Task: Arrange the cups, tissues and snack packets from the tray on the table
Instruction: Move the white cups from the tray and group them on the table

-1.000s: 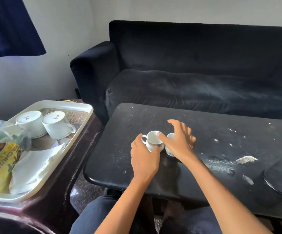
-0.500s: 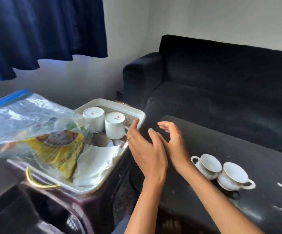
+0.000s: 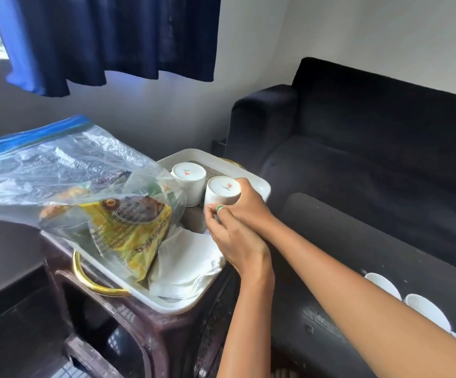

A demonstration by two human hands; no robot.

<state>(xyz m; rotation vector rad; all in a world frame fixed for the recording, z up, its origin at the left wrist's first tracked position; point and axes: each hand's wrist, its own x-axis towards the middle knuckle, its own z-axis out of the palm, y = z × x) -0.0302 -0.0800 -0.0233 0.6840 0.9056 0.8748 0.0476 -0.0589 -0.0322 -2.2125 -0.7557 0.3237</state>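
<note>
While two white cups with round rims [image 3: 406, 301] already sit on the black table [image 3: 357, 241] near its front edge, partly hidden by an arm, the cup step is only half done; two more white cups stand upside down at the far end of the white plastic tray [image 3: 262, 186] with gold handles; the right hand [image 3: 248, 203] is curled round the upside-down cup near the tray's right edge [image 3: 222, 193], and the left hand [image 3: 237, 241] pinches that same cup low down with its fingertips; the other upside-down cup [image 3: 188, 181] stands just beside it, untouched; I think the next move is to lift the held cup up over the tray's rim, turn it the right way up, and set it on the table by the first two; it should come up slowly so it does not bump its neighbour; in all I count four cups; a pile of white tissues [image 3: 186, 263] lies at the tray's near end, too crumpled to count; a clear zip bag with a blue strip [image 3: 57, 170] leans on the tray's left side, and inside it I can see one yellow snack packet [image 3: 134, 230], maybe more
</note>
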